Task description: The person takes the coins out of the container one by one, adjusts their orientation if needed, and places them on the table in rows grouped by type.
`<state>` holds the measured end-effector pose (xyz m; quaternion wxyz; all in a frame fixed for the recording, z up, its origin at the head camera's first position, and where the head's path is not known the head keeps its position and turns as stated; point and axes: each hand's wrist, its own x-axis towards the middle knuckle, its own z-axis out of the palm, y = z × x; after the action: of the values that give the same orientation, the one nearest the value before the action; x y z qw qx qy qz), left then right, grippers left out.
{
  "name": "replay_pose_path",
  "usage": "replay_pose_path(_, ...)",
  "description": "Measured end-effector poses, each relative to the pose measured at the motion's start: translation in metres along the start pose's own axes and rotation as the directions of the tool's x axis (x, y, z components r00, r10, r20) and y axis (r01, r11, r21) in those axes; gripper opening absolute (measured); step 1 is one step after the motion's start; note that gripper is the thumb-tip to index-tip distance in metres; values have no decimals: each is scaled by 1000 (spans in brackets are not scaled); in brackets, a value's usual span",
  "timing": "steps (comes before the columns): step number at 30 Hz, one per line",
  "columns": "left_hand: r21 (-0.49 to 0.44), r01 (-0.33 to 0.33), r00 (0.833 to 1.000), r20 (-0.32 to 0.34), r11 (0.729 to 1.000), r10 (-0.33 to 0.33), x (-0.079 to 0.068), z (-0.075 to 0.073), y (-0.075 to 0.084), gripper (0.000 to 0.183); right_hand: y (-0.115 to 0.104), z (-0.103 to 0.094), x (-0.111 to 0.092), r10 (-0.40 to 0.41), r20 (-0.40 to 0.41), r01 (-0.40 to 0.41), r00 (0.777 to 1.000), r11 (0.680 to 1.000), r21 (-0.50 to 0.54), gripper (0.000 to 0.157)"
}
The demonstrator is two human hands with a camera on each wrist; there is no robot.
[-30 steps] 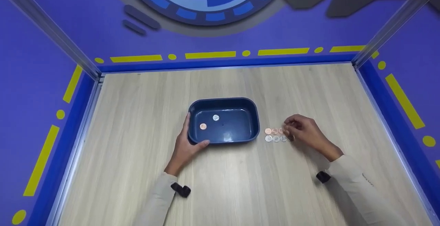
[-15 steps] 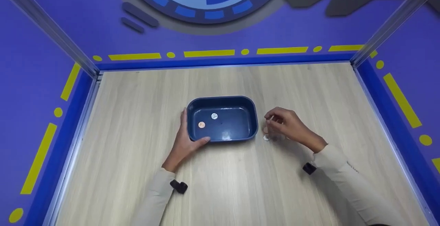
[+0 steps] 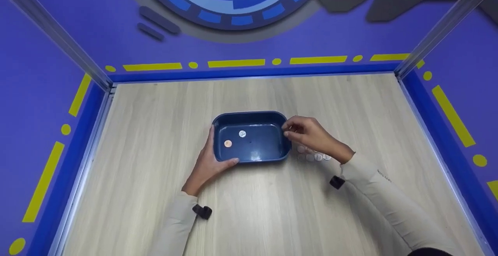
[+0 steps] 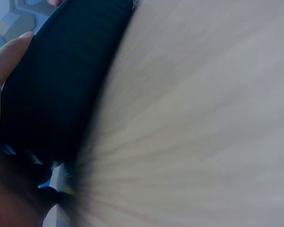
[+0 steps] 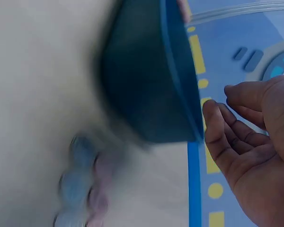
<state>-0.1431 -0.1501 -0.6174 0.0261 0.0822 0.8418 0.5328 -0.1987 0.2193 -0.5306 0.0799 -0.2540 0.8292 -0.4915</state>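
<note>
A dark blue rectangular bin (image 3: 268, 141) stands on the table. My left hand (image 3: 208, 160) holds its left end, thumb over the near rim. Inside lie a copper coin (image 3: 228, 143) and a silver coin (image 3: 242, 134). My right hand (image 3: 309, 133) is at the bin's right rim, its fingertips just over the inside edge. In the right wrist view, the thumb and index finger (image 5: 213, 125) are bent toward each other with a gap showing; whether a coin sits between them I cannot tell. Below the hand, silver coins (image 3: 318, 157) lie in a row beside copper coins (image 5: 98, 198).
A pale wood table (image 3: 249, 209) carries everything. Purple walls (image 3: 249, 48) with yellow dashes enclose its back and sides, and metal posts (image 3: 428, 40) stand at the corners. Each sleeve has a small black camera strapped on, such as the left one (image 3: 203, 211).
From the coin rows, my right hand has moved left to the bin's right rim, thumb and finger still close together. The left hand keeps its hold on the bin.
</note>
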Motion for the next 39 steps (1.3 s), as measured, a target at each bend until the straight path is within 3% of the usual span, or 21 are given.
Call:
replay_pose_path(7,-55,21,1000,0,998,-21,1,0,-2,140,-9,18,29,-21,78,23,997,999,-24,15)
replay_pose_path(20,-139,-5,1000,-17,990,2,1,7,-5,139,3,42,64,-49,171,73,984,987,-141,18)
replay_pose_path(28,-148,-10,999,-42,989,4,-1,9,-8,136,9,55,74,-27,196,62,980,983,-175,28)
replay_pose_path(39,-148,14,999,-29,989,-18,-1,7,-5,137,13,67,82,-36,214,75,976,981,-177,28)
